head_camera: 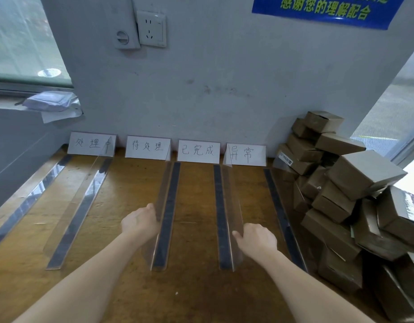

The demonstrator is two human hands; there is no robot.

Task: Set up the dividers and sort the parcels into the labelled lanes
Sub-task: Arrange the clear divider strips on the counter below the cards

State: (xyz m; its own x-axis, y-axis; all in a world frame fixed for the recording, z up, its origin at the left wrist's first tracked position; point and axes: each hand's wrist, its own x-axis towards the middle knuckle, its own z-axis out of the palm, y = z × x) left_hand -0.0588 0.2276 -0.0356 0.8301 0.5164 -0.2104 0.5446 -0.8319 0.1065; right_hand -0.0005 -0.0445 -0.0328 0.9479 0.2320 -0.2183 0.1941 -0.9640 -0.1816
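Observation:
Several clear plastic dividers stand on dark strips along a wooden table (196, 283). My left hand (140, 221) grips the upright wall of the middle-left divider (164, 183). My right hand (256, 240) grips the wall of the middle-right divider (229, 190). Two more dividers (84, 194) stand at the left and one (280, 206) at the right. White label cards (198, 151) with handwritten characters lean against the wall at the head of each lane. A heap of brown cardboard parcels (355, 197) is stacked at the right end of the table.
A grey wall (224, 78) with a power socket (152, 27) closes off the back. A wrapped packet (50, 101) lies on the window ledge at left. The parcel heap crowds the right edge and spills toward the rightmost divider.

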